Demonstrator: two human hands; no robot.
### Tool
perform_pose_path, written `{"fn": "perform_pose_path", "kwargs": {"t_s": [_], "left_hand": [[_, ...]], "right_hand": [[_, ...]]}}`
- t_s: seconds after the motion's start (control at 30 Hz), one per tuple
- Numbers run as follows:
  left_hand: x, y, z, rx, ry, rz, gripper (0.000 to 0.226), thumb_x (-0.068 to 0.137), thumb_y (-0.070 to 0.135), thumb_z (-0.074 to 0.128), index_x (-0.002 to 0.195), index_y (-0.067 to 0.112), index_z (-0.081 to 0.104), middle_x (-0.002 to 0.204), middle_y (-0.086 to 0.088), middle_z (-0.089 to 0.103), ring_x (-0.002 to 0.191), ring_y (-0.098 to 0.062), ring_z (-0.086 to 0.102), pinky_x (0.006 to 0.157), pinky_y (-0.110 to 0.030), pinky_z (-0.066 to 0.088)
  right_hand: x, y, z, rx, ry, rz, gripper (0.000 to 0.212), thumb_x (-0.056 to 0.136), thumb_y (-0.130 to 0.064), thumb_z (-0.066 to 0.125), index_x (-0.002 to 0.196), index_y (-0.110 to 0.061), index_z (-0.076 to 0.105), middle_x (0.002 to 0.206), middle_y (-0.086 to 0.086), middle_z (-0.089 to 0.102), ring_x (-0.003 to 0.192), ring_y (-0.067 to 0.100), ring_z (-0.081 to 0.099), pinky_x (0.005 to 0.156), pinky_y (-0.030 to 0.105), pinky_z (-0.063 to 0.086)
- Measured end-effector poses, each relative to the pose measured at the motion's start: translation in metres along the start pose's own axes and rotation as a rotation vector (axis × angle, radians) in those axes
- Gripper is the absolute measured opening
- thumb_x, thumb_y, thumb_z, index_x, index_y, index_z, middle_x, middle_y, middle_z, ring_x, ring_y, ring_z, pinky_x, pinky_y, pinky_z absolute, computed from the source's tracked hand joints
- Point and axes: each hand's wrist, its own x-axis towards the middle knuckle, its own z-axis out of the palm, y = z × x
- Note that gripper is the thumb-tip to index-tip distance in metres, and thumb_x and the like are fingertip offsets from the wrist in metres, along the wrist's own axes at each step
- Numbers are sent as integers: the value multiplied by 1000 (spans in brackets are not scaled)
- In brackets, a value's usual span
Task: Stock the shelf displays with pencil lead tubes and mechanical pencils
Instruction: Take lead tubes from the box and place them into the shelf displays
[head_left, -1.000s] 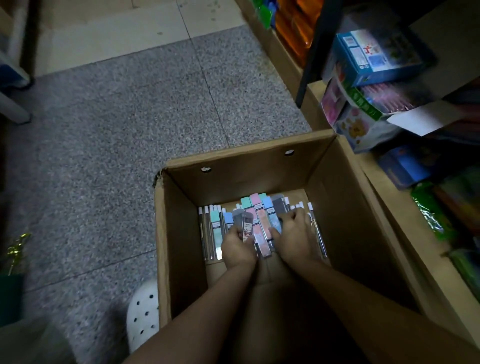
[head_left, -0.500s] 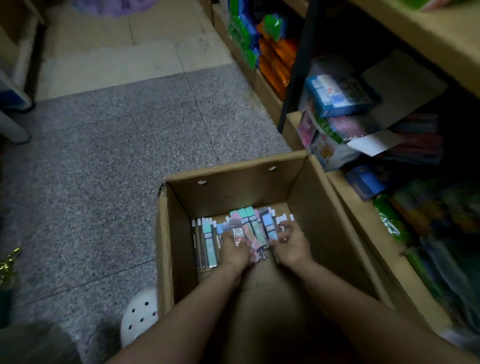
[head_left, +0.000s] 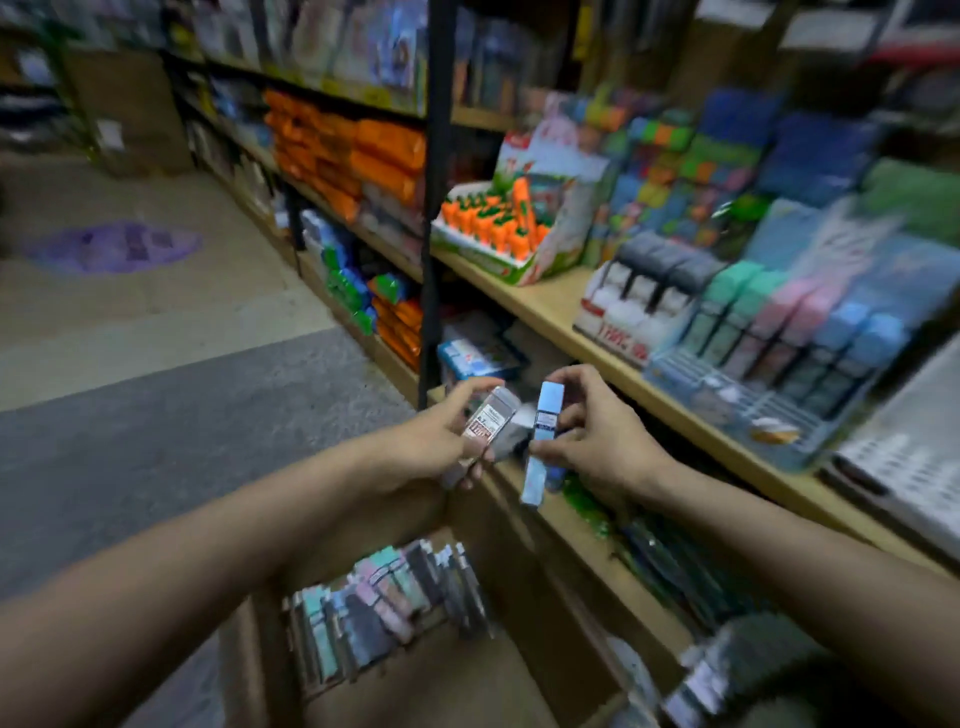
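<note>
Both hands raised above the cardboard box (head_left: 260, 649), level with the front edge of the wooden shelf (head_left: 550, 306). Left hand (head_left: 431, 441) grips a small bunch of pencil lead tubes: a pink-labelled lead tube (head_left: 485, 415) on top, at least one grey lead tube (head_left: 506, 439) under it; exact count not clear, frame blurred. Right hand (head_left: 597, 441) pinches a light blue lead tube (head_left: 543, 441) between thumb and fingers, tube nearly upright, top end tilted slightly right. The blue tube sits just beside the grey one, may be touching, cannot tell.

Inside the box, below the hands, a row of remaining lead tubes (head_left: 384, 608) in mint, pink, grey and blue lies packed side by side, fanned and leaning.

On the shelf, right of the hands, a blue display tray (head_left: 737, 410) holds upright lead tubes with mint, pink and blue caps (head_left: 810, 322), ranked in columns; its front slots look partly unfilled. Left of that tray a white and red display (head_left: 623, 322) with dark-capped tubes. Further back along the shelf a green-white carton of orange glue sticks (head_left: 493, 223). Black shelf upright (head_left: 434, 208) stands behind the left hand. Orange packs (head_left: 363, 156) stacked on shelving left of the upright. Grey speckled floor (head_left: 156, 426) left of the box
</note>
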Motion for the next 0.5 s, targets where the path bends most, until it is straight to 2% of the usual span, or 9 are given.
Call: {"fn": "perform_pose_path", "kwargs": {"t_s": [0.1, 0.2, 0.27, 0.4, 0.5], "left_hand": [[8, 19, 16, -102, -37, 115, 62, 96, -6, 47, 130, 44, 36, 79, -8, 60, 66, -22, 56, 59, -35, 49], [24, 32, 36, -129, -49, 172, 63, 97, -6, 46, 138, 39, 31, 77, -9, 60, 64, -21, 58, 58, -35, 49], [37, 41, 50, -190, -62, 188, 64, 96, -5, 47, 138, 42, 32, 76, -8, 63, 64, -19, 60, 57, -34, 51], [55, 63, 76, -292, -94, 211, 58, 98, 4, 49, 123, 56, 41, 75, -5, 67, 66, -20, 63, 57, -34, 52], [62, 77, 90, -329, -103, 224, 51, 100, 8, 48, 130, 46, 33, 74, -4, 68, 64, -17, 64, 57, -32, 55]], "right_hand": [[-23, -5, -37, -68, 118, -47, 59, 75, -15, 82, 111, -36, 40, 71, -3, 63, 56, 3, 60, 56, 22, 51], [-47, -7, -74, -182, 203, -35, 61, 76, -24, 82, 114, -38, 37, 75, -4, 64, 61, 0, 62, 56, 16, 44], [-62, -8, -100, -262, 265, -43, 60, 76, -28, 82, 113, -39, 36, 79, -7, 61, 67, -5, 61, 55, 12, 44], [-79, -8, -149, -370, 394, -62, 50, 80, -27, 79, 108, -35, 39, 84, -9, 61, 70, -2, 63, 56, 16, 45], [-80, -7, -178, -352, 473, -52, 40, 84, -21, 75, 104, -34, 44, 93, -8, 61, 73, 2, 67, 60, 20, 52]]}}
